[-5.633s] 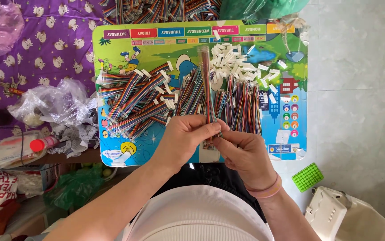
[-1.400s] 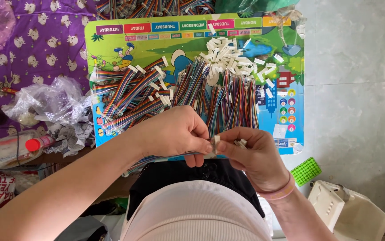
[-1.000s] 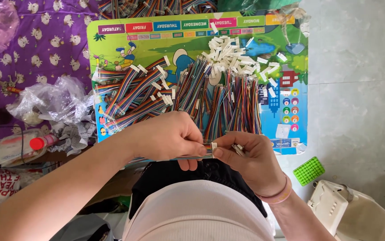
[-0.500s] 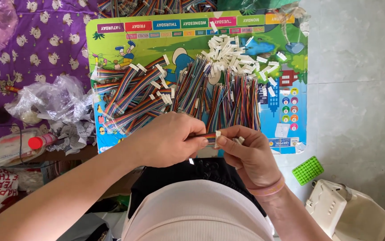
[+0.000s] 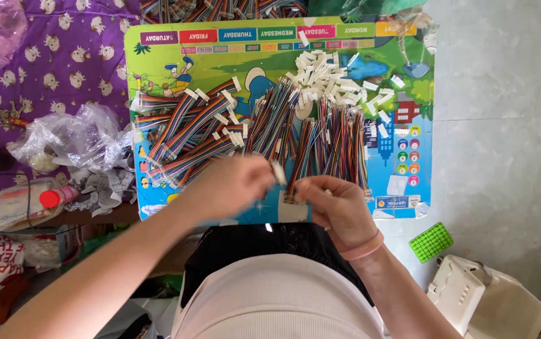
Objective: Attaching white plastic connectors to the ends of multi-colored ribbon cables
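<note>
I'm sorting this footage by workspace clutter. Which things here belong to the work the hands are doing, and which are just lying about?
In the work:
- left hand, pinching a small white connector
- right hand, holding a multicoloured wire bundle
- pile of white connectors
- finished ribbon cables
- colourful board under them

Lying about:
- crumpled plastic bag
- red-capped bottle
- green perforated block
- purple patterned cloth

1. I'm doing piecework at home, not in a workshop: my bench is a small children's table point(image 5: 157, 50) printed with cartoons and coloured labels.
2. It stands on a pale tiled floor point(image 5: 503, 125), and I sit low over it.
3. Beside it lies a purple patterned cloth point(image 5: 63, 63) with crumpled plastic bags point(image 5: 76, 138) and household clutter.
4. Bundles of rainbow ribbon cables point(image 5: 189, 135) and loose white connectors point(image 5: 327, 72) cover the tabletop.
</note>
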